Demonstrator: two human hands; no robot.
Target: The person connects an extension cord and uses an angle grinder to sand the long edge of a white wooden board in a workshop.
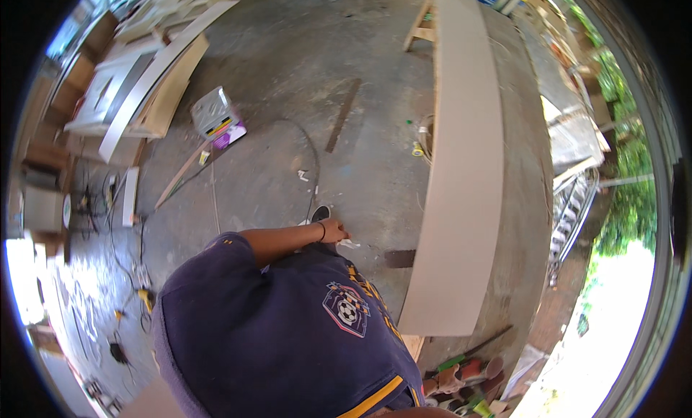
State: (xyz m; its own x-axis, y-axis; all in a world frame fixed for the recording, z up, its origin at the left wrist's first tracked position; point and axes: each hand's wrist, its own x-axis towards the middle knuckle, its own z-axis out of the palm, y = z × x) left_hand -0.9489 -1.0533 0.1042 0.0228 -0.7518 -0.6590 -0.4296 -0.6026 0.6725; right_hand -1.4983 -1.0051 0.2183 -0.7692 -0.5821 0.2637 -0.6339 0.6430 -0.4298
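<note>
My left arm reaches forward from a dark blue sleeve, with a dark band at the wrist. My left hand (334,231) is closed, its fingers pinched together over a small crumpled white scrap (349,243). Whether that scrap is paper or cloth cannot be made out. Below the hand, part of a dark shoe (321,213) shows on the floor. To the right of the hand stretches a long pale board (461,173), raised above the floor. My right hand does not show; only a sliver of skin appears at the lower edge.
A wooden trestle leg (420,34) stands by the board's far end. A clear-lidded case (214,113) lies open on the concrete floor (267,173). Stacked panels (155,79) fill the far left; cables and a yellow power tool (145,300) lie left. Tools (461,375) are heaped lower right.
</note>
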